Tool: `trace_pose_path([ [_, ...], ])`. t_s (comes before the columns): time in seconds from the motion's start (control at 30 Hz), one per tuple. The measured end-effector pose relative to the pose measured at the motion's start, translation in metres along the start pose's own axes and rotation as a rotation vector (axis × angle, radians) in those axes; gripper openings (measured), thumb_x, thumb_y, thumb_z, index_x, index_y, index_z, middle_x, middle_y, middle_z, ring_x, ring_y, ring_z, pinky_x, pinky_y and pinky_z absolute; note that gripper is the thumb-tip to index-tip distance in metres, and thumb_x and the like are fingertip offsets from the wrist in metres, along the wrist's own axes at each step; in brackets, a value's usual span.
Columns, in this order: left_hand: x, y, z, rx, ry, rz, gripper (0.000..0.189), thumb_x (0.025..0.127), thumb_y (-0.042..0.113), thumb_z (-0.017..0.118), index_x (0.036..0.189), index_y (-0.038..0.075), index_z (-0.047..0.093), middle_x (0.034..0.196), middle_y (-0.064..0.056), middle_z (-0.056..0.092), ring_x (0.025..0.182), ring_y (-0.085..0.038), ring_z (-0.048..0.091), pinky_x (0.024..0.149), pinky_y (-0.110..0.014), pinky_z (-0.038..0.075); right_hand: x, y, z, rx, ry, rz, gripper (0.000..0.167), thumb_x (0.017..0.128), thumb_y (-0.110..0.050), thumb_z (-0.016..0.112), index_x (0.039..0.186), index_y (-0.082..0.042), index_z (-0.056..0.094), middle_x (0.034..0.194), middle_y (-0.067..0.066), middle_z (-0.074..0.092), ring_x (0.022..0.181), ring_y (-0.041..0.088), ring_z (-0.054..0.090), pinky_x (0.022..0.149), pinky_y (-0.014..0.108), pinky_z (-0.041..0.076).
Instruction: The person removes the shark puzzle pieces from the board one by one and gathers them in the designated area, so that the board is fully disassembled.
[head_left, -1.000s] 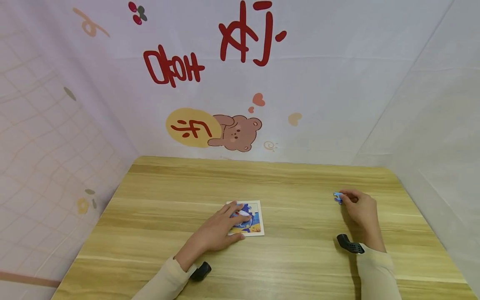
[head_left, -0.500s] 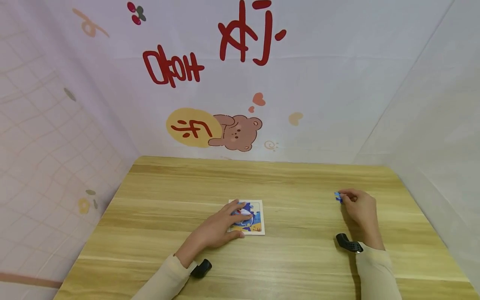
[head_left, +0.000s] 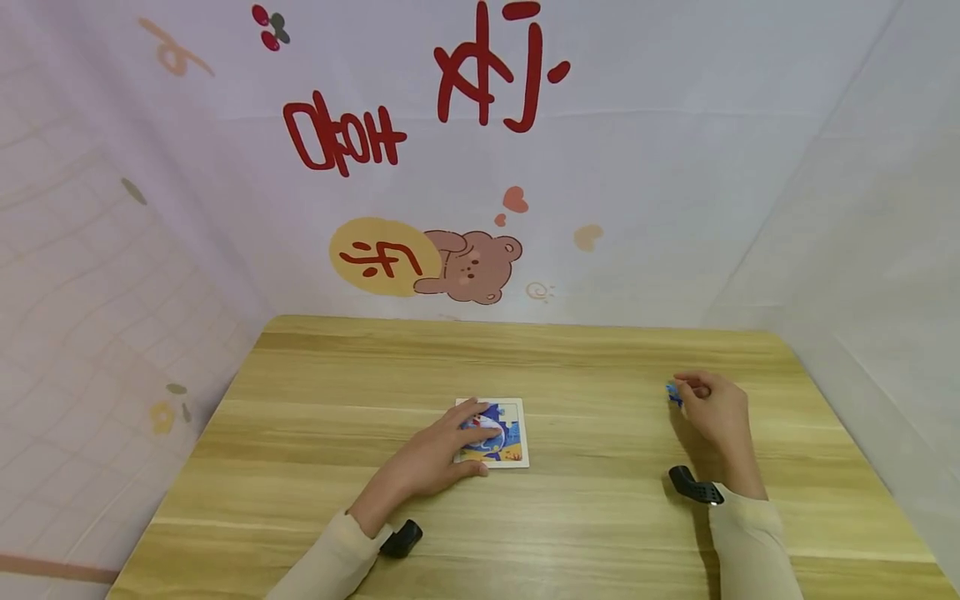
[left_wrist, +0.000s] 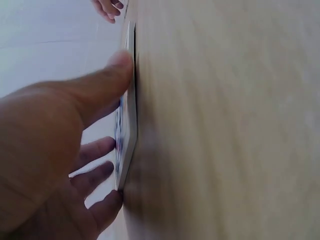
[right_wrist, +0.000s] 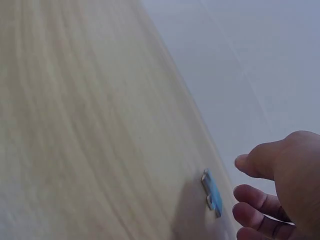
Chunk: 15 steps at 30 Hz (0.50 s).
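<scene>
My left hand (head_left: pixel 435 454) lies spread over a small square jigsaw board (head_left: pixel 524 454) with a white frame and a blue, white and yellow picture. Its thumb rests by the near edge, its fingers cover the left part, and an unfilled space shows at the upper right. Farther right, my right hand (head_left: pixel 718 417) bends its thumb and fingertips close to a small blue puzzle piece (head_left: pixel 674 395). In the right wrist view, the puzzle piece (right_wrist: pixel 212 194) appears a little off the thumb and fingertips (right_wrist: pixel 242 164). I cannot tell whether they grip it.
The wooden table (head_left: pixel 592 517) reaches back to a white wall hanging (head_left: pixel 660 167) with red characters and a bear print. Pale side walls stand left and right. A black wrist camera (head_left: pixel 401 539) sits at the left cuff, another black wrist camera (head_left: pixel 693 485) at the right.
The blue puzzle piece has turned at my right fingertips and now looks tilted, its place almost the same. My right hand has shifted slightly away from me. My left hand stays on the board.
</scene>
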<state>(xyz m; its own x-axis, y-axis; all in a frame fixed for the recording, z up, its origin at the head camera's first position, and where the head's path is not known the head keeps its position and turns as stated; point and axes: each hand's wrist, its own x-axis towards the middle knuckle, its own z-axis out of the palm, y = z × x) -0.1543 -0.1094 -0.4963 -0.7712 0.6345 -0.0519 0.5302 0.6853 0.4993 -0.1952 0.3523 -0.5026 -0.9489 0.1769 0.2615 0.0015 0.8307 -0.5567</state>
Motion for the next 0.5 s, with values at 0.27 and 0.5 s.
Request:
trace_pose_path([
  [0.27, -0.003, -0.004, -0.007, -0.004, -0.025, -0.013, 0.061, 0.094, 0.041, 0.075, 0.15, 0.031, 0.054, 0.171, -0.003, 0.021, 0.159, -0.026, 0.023, 0.121, -0.048, 0.039, 0.003, -0.012, 0.0, 0.025, -0.029, 0.009, 0.027, 0.1, -0.02, 0.065, 0.117, -0.002, 0.076, 0.103, 0.02, 0.075, 0.078, 0.008, 0.061, 0.061, 0.016, 0.047],
  [0.5, -0.004, -0.004, -0.011, 0.0, -0.055, -0.028, 0.057, 0.097, 0.035, 0.072, 0.151, 0.032, 0.053, 0.17, -0.005, 0.023, 0.156, -0.027, 0.029, 0.12, -0.047, 0.041, 0.003, -0.024, 0.005, 0.054, -0.052, -0.032, 0.027, 0.1, -0.019, 0.064, 0.119, -0.003, 0.074, 0.106, 0.02, 0.074, 0.087, 0.028, 0.068, 0.059, 0.02, 0.049],
])
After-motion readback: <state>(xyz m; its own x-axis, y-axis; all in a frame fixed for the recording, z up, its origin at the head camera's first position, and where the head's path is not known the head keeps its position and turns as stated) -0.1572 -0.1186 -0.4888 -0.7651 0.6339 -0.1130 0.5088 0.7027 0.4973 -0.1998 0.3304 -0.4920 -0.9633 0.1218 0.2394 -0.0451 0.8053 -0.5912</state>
